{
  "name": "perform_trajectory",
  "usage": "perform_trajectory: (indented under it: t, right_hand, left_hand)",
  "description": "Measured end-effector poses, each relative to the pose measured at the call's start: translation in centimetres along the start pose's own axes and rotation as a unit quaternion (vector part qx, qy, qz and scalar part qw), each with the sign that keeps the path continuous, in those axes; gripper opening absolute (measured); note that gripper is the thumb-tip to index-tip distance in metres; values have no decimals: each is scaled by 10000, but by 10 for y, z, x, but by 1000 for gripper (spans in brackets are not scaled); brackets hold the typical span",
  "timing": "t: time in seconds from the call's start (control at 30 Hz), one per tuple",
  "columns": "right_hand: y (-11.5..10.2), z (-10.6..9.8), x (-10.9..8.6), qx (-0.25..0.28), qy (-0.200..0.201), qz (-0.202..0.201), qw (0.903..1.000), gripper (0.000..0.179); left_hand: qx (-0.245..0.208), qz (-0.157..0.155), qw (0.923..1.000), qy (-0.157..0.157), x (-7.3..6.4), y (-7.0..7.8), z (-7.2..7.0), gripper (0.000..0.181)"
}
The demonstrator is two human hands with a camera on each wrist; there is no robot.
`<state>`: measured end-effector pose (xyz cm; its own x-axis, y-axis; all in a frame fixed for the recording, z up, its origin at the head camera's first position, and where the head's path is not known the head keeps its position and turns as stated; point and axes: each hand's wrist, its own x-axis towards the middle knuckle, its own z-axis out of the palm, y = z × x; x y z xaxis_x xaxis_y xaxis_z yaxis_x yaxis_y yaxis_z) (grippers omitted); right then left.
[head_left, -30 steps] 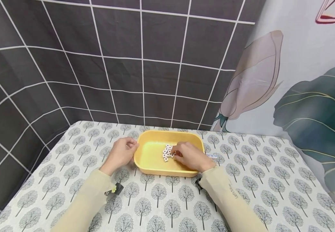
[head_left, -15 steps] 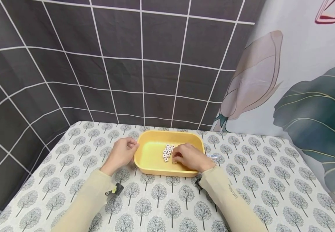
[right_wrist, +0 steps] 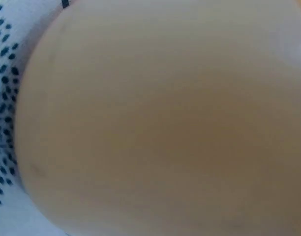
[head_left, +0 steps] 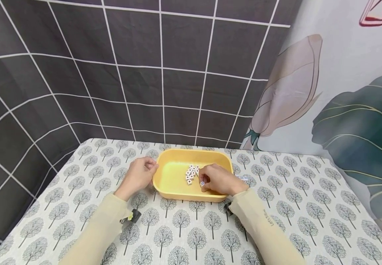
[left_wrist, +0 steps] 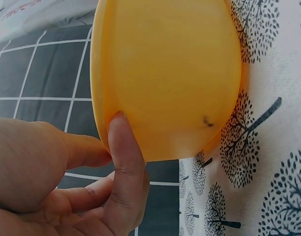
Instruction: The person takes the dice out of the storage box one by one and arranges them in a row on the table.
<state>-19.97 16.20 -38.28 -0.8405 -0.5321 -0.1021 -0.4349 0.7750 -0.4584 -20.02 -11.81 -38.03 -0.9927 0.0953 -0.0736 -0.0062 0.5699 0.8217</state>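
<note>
A yellow plastic bin [head_left: 174, 197] stands on the table, with several small white dice [head_left: 189, 176] lying loosely grouped in the middle of its floor. My left hand [head_left: 138, 175] pinches the bin's left rim between thumb and finger, and the left wrist view shows one finger [left_wrist: 123, 152] against the bin's wall. Inside the right part of the bin, my right hand [head_left: 218, 179] pinches a single die [head_left: 202, 183] with blue dots on the face that shows. A blurred, skin-toned surface fills most of the right wrist view, hiding the right fingers there.
Just right of the bin lies a short row of dice with blue dots [head_left: 243, 178], partly behind my right wrist. A tree-patterned cloth [head_left: 181, 235] covers the table. A dark gridded curtain [head_left: 184, 88] hangs at the back, and a floral one [head_left: 310, 121] at the right.
My right hand has drawn slightly right, away from the dice group. A die with blue dots now shows between its fingertips. The left hand has stayed in place on the rim.
</note>
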Motion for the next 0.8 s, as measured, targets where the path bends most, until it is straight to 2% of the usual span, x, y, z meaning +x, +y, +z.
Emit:
perform_trajectory:
  t: [0.3, 0.53, 0.8]
  right_hand:
    - [-2, -21, -10, 161, 288, -34, 9994, 15]
    - [0, -39, -20, 174, 494, 313, 9981, 13]
    - [6, -55, -31, 152, 751, 347, 9965, 13]
  left_hand:
    - [18, 45, 10000, -17, 1, 2, 0, 25]
    - [-9, -42, 10000, -30, 0, 3, 0, 25]
    - [9, -60, 10000, -26, -1, 2, 1, 26]
